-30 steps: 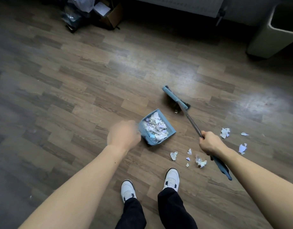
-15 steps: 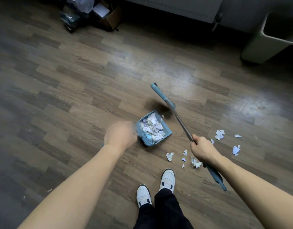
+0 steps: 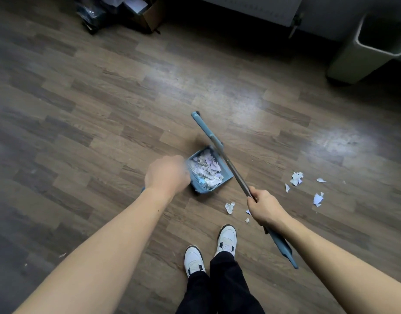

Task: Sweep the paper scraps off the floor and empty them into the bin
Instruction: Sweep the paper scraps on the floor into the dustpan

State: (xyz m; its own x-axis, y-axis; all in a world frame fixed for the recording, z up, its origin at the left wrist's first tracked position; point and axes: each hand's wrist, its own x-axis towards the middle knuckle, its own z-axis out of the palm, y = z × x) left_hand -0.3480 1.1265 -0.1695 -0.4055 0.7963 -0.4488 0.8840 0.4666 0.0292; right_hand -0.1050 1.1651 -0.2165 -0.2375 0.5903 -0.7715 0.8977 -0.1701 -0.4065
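A blue dustpan [image 3: 226,175] full of white paper scraps [image 3: 207,169] hangs above the wood floor at centre. My left hand [image 3: 166,175] grips its handle, which the fist hides. My right hand [image 3: 264,207] grips the grey shaft of a blue broom [image 3: 217,143]; the broom head points away, just beyond the pan. Loose scraps [image 3: 296,178] lie on the floor to the right, and smaller scraps [image 3: 230,207] lie beside my right hand. A pale green bin [image 3: 344,62] stands open at the upper right.
My two white shoes [image 3: 226,239] stand just below the scraps. A cardboard box [image 3: 147,17] and dark bags sit by the far wall at upper left. A radiator runs along the back wall. Tiny scraps [image 3: 62,254] lie at lower left.
The broom head has swung left and now lies across the pan's far edge. The dustpan and both hands shifted slightly, and the view has moved closer to the bin side.
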